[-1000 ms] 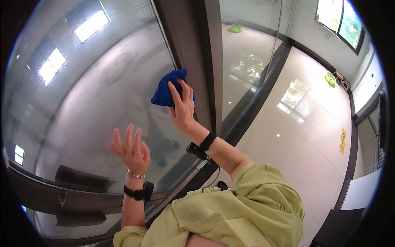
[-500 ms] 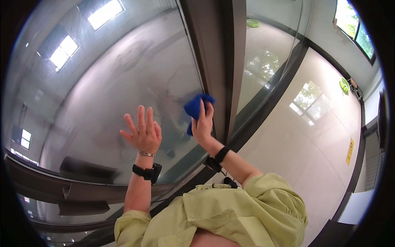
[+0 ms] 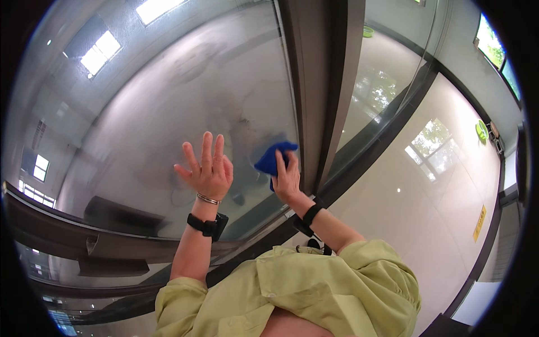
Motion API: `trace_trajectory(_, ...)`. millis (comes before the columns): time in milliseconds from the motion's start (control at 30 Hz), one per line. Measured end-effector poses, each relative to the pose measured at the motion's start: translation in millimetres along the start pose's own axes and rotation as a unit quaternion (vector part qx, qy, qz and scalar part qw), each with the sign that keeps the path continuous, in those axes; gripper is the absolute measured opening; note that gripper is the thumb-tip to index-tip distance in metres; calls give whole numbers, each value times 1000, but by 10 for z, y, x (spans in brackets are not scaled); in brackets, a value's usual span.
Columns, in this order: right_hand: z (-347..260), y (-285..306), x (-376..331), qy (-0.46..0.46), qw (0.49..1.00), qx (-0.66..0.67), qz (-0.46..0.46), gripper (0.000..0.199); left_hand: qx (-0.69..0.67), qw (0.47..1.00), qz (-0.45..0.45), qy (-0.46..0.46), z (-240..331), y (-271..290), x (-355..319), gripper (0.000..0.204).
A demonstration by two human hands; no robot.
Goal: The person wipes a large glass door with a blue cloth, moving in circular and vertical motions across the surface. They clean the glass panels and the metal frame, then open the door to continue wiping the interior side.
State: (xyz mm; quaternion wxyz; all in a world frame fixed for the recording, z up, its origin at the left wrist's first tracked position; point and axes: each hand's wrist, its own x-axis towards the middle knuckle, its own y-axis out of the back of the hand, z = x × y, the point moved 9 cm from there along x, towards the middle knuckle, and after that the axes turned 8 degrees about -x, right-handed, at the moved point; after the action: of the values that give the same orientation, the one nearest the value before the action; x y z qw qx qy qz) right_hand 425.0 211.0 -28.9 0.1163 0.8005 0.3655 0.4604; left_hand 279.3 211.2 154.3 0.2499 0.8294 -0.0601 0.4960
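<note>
A large glass pane (image 3: 151, 135) in a dark frame fills the left and middle of the view. My right hand (image 3: 287, 178) presses a bunched blue cloth (image 3: 274, 159) against the glass, close to the brown frame post (image 3: 315, 84). Part of the cloth is hidden under my fingers. To the left, my left hand (image 3: 209, 171) has its fingers spread and holds nothing; whether the palm touches the pane I cannot tell. Hazy streaks and smudges show on the glass around both hands.
Right of the post is another glass panel (image 3: 368, 84). Pale floor tiles (image 3: 393, 185) stretch along the right, with a yellow floor sticker (image 3: 479, 223) and a green basin (image 3: 481, 131) by the wall. A dark rail (image 3: 112, 233) runs along the pane's lower edge.
The view has shifted a little. My right hand and the blue cloth have slid slightly lower on the glass. The left hand stays spread on the left side.
</note>
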Motion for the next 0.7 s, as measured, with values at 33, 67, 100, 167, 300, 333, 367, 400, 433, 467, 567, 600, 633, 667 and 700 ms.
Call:
trace_trajectory(33, -99, 207, 248, 1, 999, 21, 45, 83, 7, 1000, -8, -5, 8, -6, -11, 44)
trace_trajectory(67, -229, 470, 574, 12, 995, 29, 96, 83, 11, 1000, -14, -11, 22, -33, -16, 45)
trace_trajectory(100, -370, 721, 895, 22, 991, 29, 133, 82, 15, 1000, -20, -18, 30, -49, -19, 45)
trace_trajectory(167, -655, 1137, 1358, 65, 982, 30, 173, 87, 10, 1000, -12, -17, 37, -35, -43, 45)
trace_trajectory(300, -810, 1113, 1411, 109, 974, 12, 196, 83, -4, 1000, -12, 19, -3, -5, -36, 46)
trace_trajectory(333, -742, 940, 1209, 114, 977, 13, 180, 83, -1, 1000, -12, 14, -11, 25, -13, 46)
trace_trajectory(367, -644, 765, 971, 120, 979, 10, 164, 83, 0, 1000, -11, 11, -8, 40, 7, 47)
trace_trajectory(400, -490, 536, 699, 109, 987, 14, 116, 83, -2, 1000, -7, 8, -3, 32, 14, 47)
trace_trajectory(433, -316, 265, 394, 100, 992, 13, 78, 83, 2, 1000, -5, -3, 10, 35, 39, 46)
trace_trajectory(467, -173, 70, 159, 75, 997, 10, -1, 83, 8, 1000, -6, -11, 16, 40, 50, 45)
trace_trajectory(567, 113, -21, -125, 12, 999, 10, -33, 80, 0, 1000, -11, -16, 70, 58, 44, 45)
trace_trajectory(600, 115, 75, -75, -2, 1000, 18, -4, 80, -5, 1000, -14, -15, 80, 67, 41, 46)
trace_trajectory(633, 63, 249, 106, -37, 998, 33, 36, 77, -6, 1000, -16, -13, 73, 81, 30, 46)
trace_trajectory(667, -99, 553, 417, -46, 993, 47, 101, 76, -10, 1000, -16, -11, 72, 74, 20, 46)
trace_trajectory(700, -195, 766, 720, -37, 987, 58, 148, 75, -18, 1000, -13, -9, 80, 46, 20, 46)
